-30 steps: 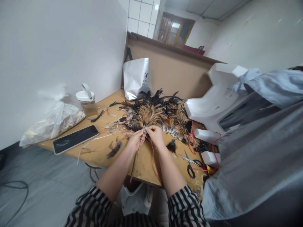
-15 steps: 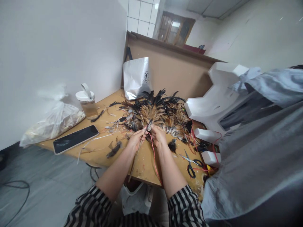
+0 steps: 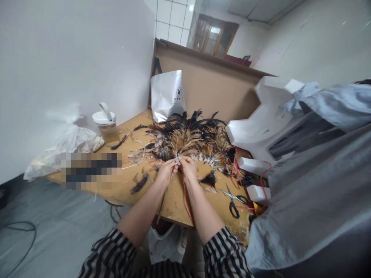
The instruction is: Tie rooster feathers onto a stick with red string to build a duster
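Both hands meet at the base of a bundle of brown and black feathers in the middle of the table. My left hand is closed, pinching the quill end of the bundle; a thin stick runs down from under it. Close beside it my right hand is closed too, its fingertips at the same quill ends. A red cord hangs from between the hands to the table's front edge. The fingers partly hide where cord and quills meet.
Black-handled scissors lie open at right, by white foam blocks. A dark feather tuft lies nearer. At left are a lidded jug, a plastic bag and a pixelated patch. A silver bag stands behind the feathers.
My right hand has shifted left, closer to my left hand. The red cord has swung left with it, uncovering more of the dark tuft on the right.
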`<state>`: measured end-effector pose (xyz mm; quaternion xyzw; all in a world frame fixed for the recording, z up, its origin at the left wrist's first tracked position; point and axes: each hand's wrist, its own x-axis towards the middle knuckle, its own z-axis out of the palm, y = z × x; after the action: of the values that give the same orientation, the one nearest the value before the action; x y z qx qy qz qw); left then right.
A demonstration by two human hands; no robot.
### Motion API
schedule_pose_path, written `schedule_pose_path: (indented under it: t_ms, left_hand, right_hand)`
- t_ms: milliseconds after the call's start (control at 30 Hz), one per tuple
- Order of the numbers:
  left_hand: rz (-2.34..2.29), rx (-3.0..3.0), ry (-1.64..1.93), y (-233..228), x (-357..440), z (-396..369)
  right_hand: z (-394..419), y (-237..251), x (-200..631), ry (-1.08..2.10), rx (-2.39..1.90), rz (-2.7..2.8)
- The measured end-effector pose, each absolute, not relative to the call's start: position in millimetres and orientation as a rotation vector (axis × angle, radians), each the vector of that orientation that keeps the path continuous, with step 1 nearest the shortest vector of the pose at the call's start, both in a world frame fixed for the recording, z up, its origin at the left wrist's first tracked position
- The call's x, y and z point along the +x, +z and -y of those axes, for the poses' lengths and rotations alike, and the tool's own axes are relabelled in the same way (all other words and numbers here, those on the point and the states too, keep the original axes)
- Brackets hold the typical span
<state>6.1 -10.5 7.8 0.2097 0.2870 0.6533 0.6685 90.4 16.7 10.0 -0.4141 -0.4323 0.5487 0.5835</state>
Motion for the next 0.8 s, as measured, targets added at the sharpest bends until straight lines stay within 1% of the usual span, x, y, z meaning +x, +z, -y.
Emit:
schedule_pose_path:
  t_ms: [133, 267, 433, 533, 600, 700, 800]
  left_hand:
    - [-0.705, 0.585, 1.559, 11, 9, 15]
    - [-0.761, 0.65, 1.567, 10, 10, 14]
    - [-0.798, 0.669, 1.571, 6, 10, 12]
    - [-0.842, 0.668, 1.612, 7, 6, 13]
    - [-0.871, 0.679, 1.635, 11, 0, 14]
    - [-0.984, 0.749, 1.652, 21, -12, 19]
    - [-1.153, 0.926, 1.677, 30, -23, 29]
  right_hand:
    - [-16, 12, 91, 1.304, -0.945, 0.954]
    - [-15, 12, 91, 1.36, -0.97, 0.936]
    - [-12, 20, 99, 1.576, -0.994, 0.962]
    - [-9, 28, 109, 1.726, -0.983, 1.087]
    - [-7, 33, 115, 1.769, -1.005, 1.169]
    - [0, 38, 118, 1.689, -1.061, 1.286]
    - [13, 43, 111, 1.467, -0.997, 1.387]
